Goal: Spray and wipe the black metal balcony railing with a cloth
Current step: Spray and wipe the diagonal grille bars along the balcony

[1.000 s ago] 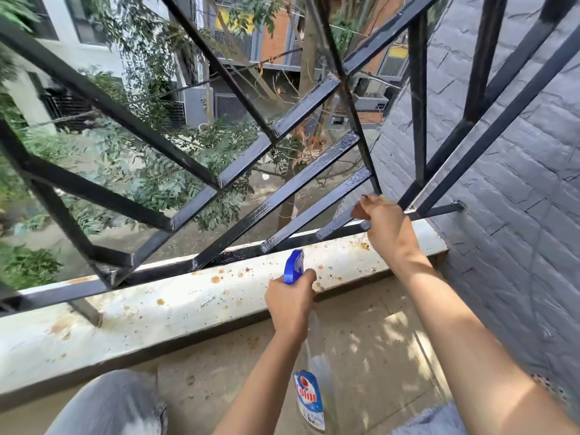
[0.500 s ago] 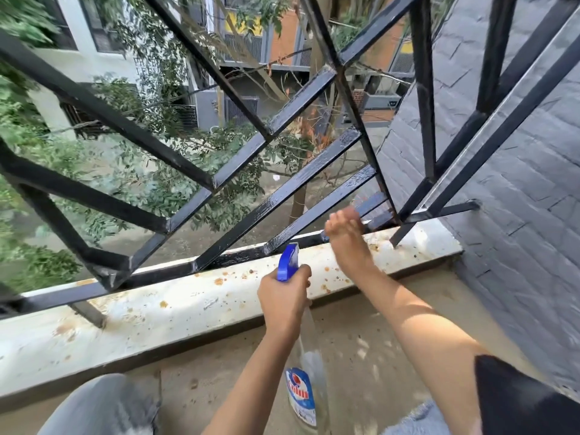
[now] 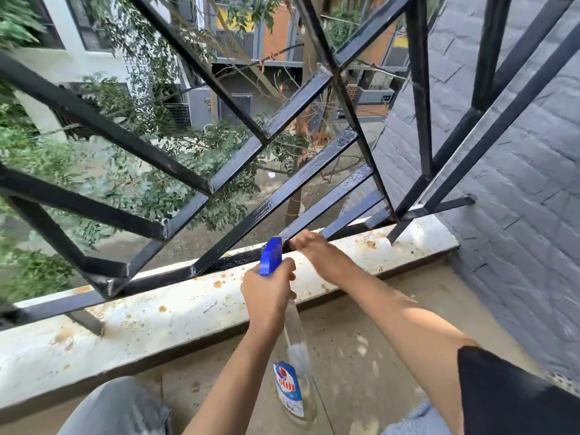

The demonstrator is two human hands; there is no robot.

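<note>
The right hand (image 3: pixel 317 255) is motion-blurred against the low bar of the railing (image 3: pixel 282 196), so whether its fingers hold a cloth cannot be told. The left hand (image 3: pixel 268 290) hides the neck and trigger of the spray bottle (image 3: pixel 295 356), whose label lettering is smeared. The railing runs off the top and side edges.

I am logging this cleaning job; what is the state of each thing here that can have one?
Black metal balcony railing: bars near the right hand glossy, seemingly wet.
Clear plastic spray bottle with blue trigger head: held by its neck, nozzle toward the railing.
Left hand: grips the bottle.
Right hand: curled round a low diagonal bar; cloth not visible.
White ledge: speckled with rust-coloured stains.
</note>
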